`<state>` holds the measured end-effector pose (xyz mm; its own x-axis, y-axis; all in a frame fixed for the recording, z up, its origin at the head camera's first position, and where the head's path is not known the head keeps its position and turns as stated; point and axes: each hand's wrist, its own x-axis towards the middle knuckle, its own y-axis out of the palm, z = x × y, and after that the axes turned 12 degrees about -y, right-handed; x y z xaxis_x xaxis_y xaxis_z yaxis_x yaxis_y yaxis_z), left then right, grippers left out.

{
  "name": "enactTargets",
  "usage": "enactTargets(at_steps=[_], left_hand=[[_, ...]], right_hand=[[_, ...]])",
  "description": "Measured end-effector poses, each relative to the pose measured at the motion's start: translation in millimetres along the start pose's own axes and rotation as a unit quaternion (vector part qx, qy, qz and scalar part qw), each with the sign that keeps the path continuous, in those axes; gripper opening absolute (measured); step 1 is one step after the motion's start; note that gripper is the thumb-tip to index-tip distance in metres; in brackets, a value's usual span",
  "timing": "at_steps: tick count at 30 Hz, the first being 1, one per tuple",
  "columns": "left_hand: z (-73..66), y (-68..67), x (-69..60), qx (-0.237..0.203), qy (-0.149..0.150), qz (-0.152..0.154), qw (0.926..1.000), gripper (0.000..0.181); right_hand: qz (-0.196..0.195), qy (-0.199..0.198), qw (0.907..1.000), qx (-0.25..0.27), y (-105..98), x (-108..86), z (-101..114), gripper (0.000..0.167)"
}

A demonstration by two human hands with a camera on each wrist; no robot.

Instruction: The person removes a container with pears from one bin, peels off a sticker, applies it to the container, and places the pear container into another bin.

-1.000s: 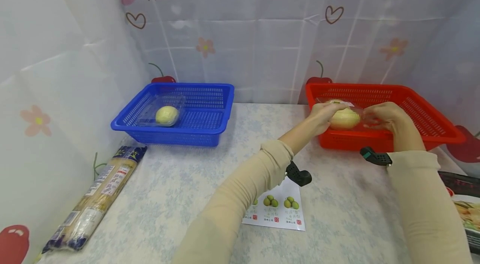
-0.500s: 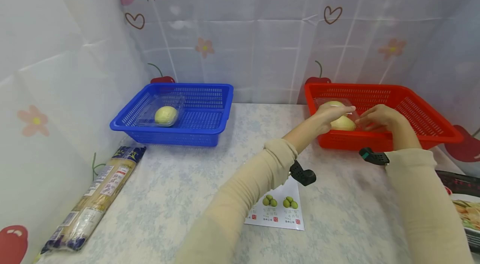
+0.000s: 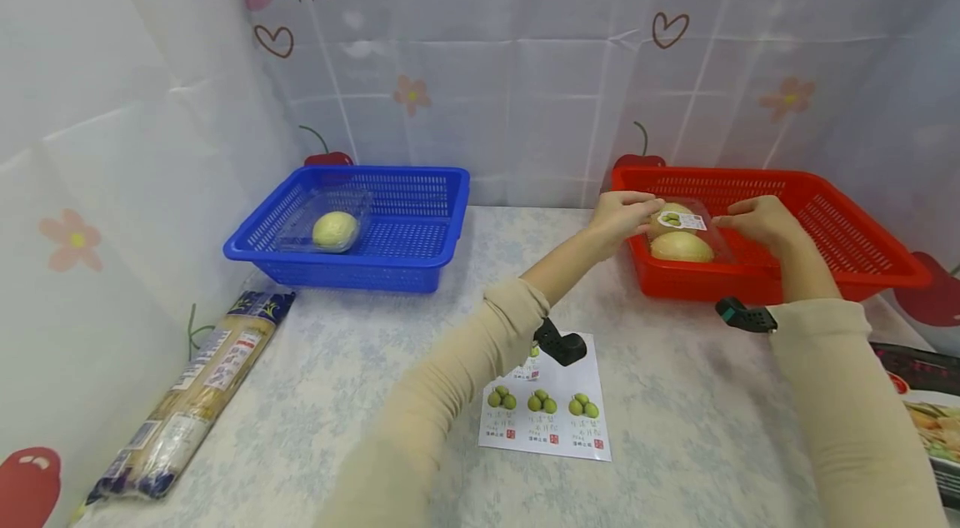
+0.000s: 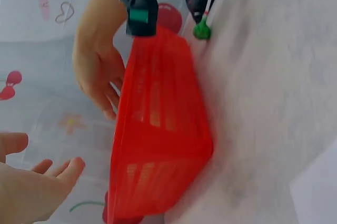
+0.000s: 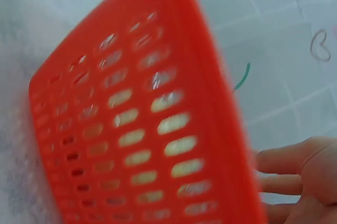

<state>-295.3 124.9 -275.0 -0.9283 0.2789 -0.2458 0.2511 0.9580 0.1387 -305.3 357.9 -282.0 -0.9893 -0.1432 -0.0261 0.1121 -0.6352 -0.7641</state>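
Clear plastic encloses two pale fruits (image 3: 681, 247) in the pack (image 3: 720, 243), lying in the red basket (image 3: 712, 282) between both hands, its walls presumably there to contain it. The left hand (image 3: 624, 216), left of the pack, spreads its fingers and grasps nothing; the right hand (image 3: 763, 221), by the pack's right edge, also looks released, though contact is unclear. A label (image 3: 681, 221) faces up between them, probably for legibility. Nearer the person than the left hand, the printed sheet (image 3: 547, 428) lies flat on the counter (image 3: 675, 428), seemingly for easy reach.
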Motion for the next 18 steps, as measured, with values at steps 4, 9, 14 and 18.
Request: enactTargets(at_steps=[4, 9, 14, 18], left_hand=[[-6.4, -28.6, -1.2, -0.002, 0.008, 0.042, 0.9991, 0.033], [-13.9, -62.6, -8.0, -0.003, 0.023, 0.048, 0.9986, 0.035], [-18.3, -97.3, -16.6, -0.003, 0.047, 0.038, 0.9982, 0.036], [-17.4, -124.3, -24.1, 0.016, 0.059, 0.023, 0.9979, 0.038]], right_hand=[[-0.01, -0.039, 0.9991, 0.009, 2, 1.2, 16, 0.072], [-0.009, -0.077, 0.9958, 0.047, 13, 3.7, 38, 0.073], [-0.003, -0.106, 0.9877, 0.114, 33, 5.9, 58, 0.072], [-0.006, -0.127, 0.9802, 0.151, 48, 8.7, 71, 0.068]])
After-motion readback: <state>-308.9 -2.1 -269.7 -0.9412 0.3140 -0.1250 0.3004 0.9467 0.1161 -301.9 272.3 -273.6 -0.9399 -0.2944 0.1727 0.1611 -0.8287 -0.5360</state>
